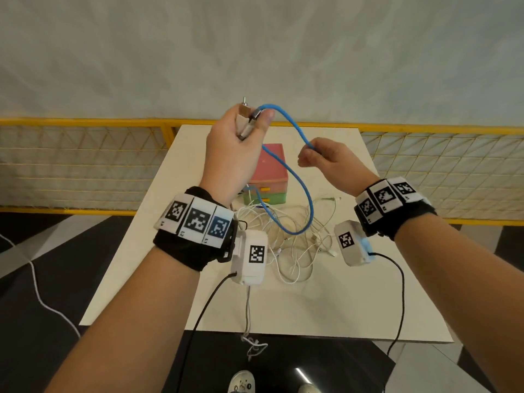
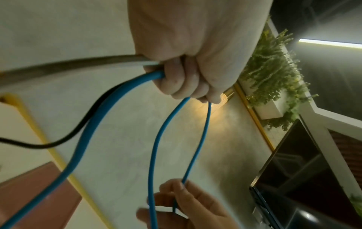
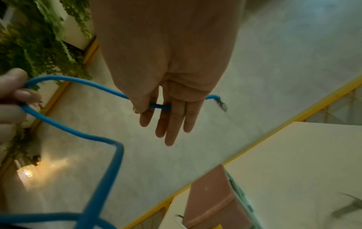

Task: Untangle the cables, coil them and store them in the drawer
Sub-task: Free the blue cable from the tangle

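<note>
A blue cable (image 1: 295, 232) hangs in a long loop between my two raised hands, above the table. My left hand (image 1: 238, 143) is a fist round one end of it, with the silver plugs sticking up out of the grip. In the left wrist view the fingers (image 2: 186, 77) curl round the blue cable (image 2: 82, 139), and a grey cable runs into the same fist. My right hand (image 1: 323, 160) pinches the cable between thumb and index finger (image 3: 147, 111), the other fingers straight. Past that pinch the blue cable (image 3: 78, 133) ends in a free metal plug (image 3: 222, 104).
A tangle of white cables (image 1: 295, 251) lies on the white table (image 1: 312, 307) under the loop. Behind it stands a small pink and green drawer box (image 1: 272, 171) with orange handles. A yellow mesh railing (image 1: 85, 121) runs behind the table.
</note>
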### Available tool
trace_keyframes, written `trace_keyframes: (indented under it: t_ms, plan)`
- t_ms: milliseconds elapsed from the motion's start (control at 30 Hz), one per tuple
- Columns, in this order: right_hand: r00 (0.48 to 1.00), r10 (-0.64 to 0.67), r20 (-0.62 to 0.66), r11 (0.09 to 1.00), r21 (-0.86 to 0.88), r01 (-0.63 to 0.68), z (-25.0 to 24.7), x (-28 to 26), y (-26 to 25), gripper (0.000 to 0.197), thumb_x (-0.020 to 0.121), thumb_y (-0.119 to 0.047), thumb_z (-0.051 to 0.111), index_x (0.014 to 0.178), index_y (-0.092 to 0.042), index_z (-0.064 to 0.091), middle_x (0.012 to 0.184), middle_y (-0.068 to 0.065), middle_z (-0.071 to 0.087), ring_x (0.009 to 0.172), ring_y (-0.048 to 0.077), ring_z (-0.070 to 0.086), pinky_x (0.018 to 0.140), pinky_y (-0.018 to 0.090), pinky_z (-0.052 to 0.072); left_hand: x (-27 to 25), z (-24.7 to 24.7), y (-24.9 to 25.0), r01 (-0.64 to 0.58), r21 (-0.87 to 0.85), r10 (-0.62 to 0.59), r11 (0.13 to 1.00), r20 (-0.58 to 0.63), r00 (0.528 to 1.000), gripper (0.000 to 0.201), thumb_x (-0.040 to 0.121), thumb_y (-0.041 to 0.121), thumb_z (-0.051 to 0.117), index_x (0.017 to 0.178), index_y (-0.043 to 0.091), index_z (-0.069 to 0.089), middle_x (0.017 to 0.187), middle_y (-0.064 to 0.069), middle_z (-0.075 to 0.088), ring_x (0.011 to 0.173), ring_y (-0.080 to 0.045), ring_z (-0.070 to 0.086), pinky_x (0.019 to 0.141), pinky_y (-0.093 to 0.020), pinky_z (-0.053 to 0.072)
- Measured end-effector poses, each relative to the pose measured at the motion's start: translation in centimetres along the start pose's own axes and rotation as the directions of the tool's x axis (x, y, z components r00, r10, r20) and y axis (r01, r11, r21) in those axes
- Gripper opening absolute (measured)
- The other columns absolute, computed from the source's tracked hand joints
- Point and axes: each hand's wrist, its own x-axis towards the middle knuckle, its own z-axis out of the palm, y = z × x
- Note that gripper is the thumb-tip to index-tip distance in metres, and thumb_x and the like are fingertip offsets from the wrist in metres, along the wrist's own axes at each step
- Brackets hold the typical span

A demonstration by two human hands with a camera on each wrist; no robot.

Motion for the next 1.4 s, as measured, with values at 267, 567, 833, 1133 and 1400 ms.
trace_keyframes:
  t_ms: [267,567,833,1133,1400]
  plan:
    - [0.978,-0.206,0.008,0.959,-0.197,0.204,-2.3,-4.7,-8.5,0.013,0.089,-0.018,0.062,0.102,-0.017,0.060,0.072,-0.004,0.068,0.044,0.025,0.054,0.045,0.026,0.044,-1.6,-1.9,1.5,-0.005,-0.155,0.047,0.988,0.267,0.963,0.052,0.080,0.005,0.077,0.127,0.010,0.054,0.114,0.001,0.060,0.073,0.010,0.059,0.067,-0.007,0.044]
    - [0.896,-0.081,0.437,0.871,-0.405,0.276,-0.8,-12.2,-11.5,0.024,0.085,-0.050,0.056,0.089,-0.029,0.065,0.076,-0.017,0.065,0.061,0.008,0.061,0.057,0.015,0.043,-3.6,-3.7,4.9,0.214,-0.243,-0.080,0.946,0.464,0.882,0.051,0.103,0.039,0.040,0.058,0.015,0.040,0.045,0.007,0.023,0.035,-0.010,0.019,0.041,-0.016,0.018]
    - [0.919,-0.169,0.356,0.947,0.316,0.052,2.6,-11.4,-10.0,0.027,0.100,-0.015,0.037,0.124,-0.008,0.044,0.116,0.005,0.060,0.107,0.005,0.061,0.091,0.018,0.048,-6.0,-1.8,7.2,-0.010,-0.051,0.035,0.999,0.524,0.851,0.053,0.104,0.041,0.033,0.067,0.008,0.051,0.069,-0.027,0.047,0.065,-0.037,0.052,0.056,-0.024,0.045]
    - [0.976,-0.103,0.189,0.860,0.510,-0.008,3.9,-13.3,-9.5,0.030,0.104,-0.009,0.023,0.082,-0.016,0.042,0.061,0.003,0.028,0.039,0.001,0.025,0.036,0.011,0.025,-6.9,0.0,7.3,0.132,-0.308,-0.015,0.942,0.357,0.934,0.010,0.099,0.024,0.055,0.101,0.014,0.057,0.089,-0.021,0.066,0.059,-0.010,0.065,0.051,-0.016,0.049]
    - [0.954,-0.098,0.285,0.856,0.513,-0.065,2.4,-13.3,-7.9,0.025,0.104,-0.018,0.024,0.091,-0.009,0.043,0.060,0.000,0.027,0.043,0.004,0.023,0.037,0.014,0.023,-6.3,2.7,7.9,0.149,-0.456,-0.073,0.878,0.182,0.981,0.039,0.106,0.034,0.030,0.073,0.015,0.036,0.057,-0.003,0.032,0.042,-0.015,0.029,0.041,-0.024,0.031]
